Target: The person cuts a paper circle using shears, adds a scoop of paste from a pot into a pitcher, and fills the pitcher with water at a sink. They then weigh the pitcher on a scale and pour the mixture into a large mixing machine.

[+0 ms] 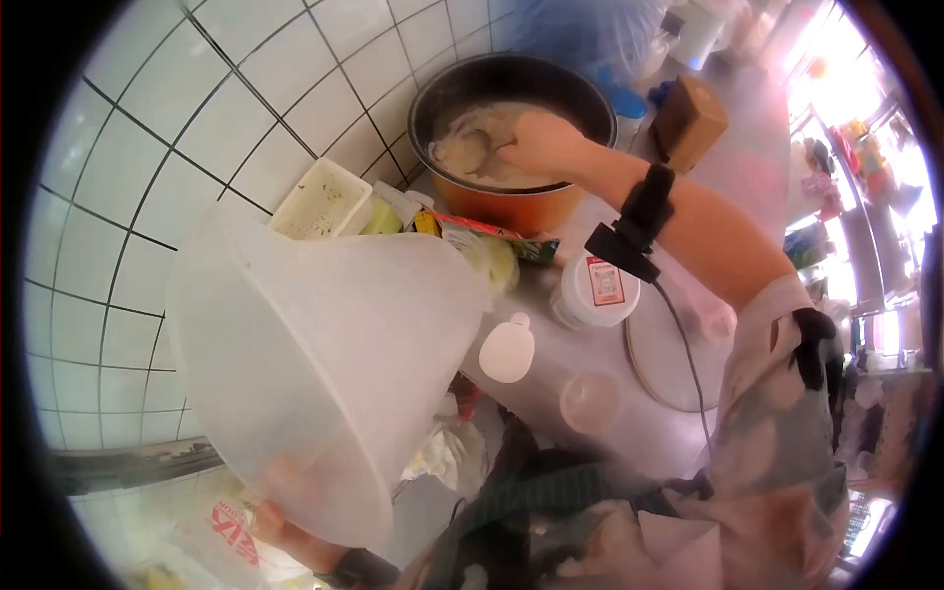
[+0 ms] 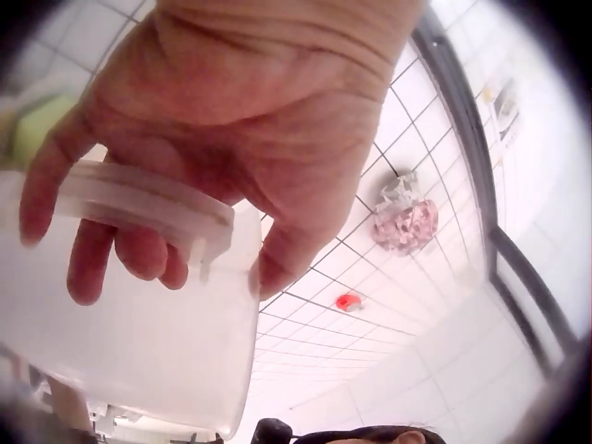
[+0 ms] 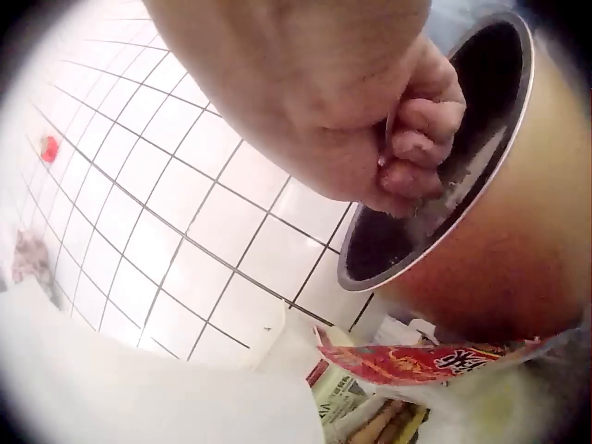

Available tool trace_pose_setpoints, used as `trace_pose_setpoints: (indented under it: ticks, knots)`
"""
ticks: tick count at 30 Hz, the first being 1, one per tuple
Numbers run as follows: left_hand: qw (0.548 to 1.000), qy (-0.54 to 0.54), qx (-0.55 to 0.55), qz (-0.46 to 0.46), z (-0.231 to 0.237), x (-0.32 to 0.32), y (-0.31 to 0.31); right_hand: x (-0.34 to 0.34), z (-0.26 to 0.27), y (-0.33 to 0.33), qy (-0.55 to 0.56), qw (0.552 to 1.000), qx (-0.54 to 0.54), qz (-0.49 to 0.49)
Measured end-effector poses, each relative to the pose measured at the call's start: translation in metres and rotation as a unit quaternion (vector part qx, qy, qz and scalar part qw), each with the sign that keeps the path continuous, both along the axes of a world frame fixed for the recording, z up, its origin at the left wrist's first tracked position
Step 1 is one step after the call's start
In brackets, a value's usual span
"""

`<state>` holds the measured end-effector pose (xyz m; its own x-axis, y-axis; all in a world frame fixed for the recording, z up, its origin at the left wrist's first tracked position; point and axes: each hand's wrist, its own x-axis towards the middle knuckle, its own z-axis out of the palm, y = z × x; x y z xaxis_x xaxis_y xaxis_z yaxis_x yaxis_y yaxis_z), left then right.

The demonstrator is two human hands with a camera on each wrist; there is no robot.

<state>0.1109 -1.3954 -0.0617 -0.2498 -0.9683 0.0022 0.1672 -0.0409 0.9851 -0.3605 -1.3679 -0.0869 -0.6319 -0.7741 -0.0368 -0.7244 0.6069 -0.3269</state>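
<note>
My left hand (image 1: 295, 521) (image 2: 240, 120) grips the rim of a large translucent white tub (image 1: 393, 305) (image 2: 157, 342), which is tilted with its wide mouth toward the lower left in the head view. Fingers and thumb lie on either side of the rim in the left wrist view. Inside an orange pot (image 1: 511, 205) (image 3: 499, 250) with a dark interior is a pale, wet mass (image 1: 506, 120). Over it, my right hand (image 1: 546, 146) (image 3: 370, 120) curls round the handle of a metal ladle (image 1: 474, 150), whose bowl is in the mass.
Beside the pot are a small white tray (image 1: 323, 202), a red packet (image 1: 482, 226) and a brown box (image 1: 688, 123). A white lidded tub (image 1: 598, 290), a pale scoop-shaped piece (image 1: 507, 351) and a round lid (image 1: 664, 359) lie on the counter (image 1: 541, 393). Tiled wall stands left.
</note>
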Motion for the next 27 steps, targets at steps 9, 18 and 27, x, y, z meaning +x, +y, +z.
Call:
trace_pose_setpoints:
  ticks: [9, 18, 27]
  knots:
    - [0.991, -0.045, 0.007, 0.129, -0.002, -0.005, 0.002, -0.002, -0.005, 0.006, -0.313, 0.944, -0.088, -0.063]
    - [0.997, -0.046, -0.058, -0.014, -0.01, 0.014, -0.014, 0.007, 0.004, 0.034, -0.363, 0.892, -0.246, 0.108]
    - [0.998, 0.056, -0.033, 0.018, 0.006, 0.013, -0.009, 0.001, 0.045, 0.08, -0.554, 0.8, -0.195, -0.12]
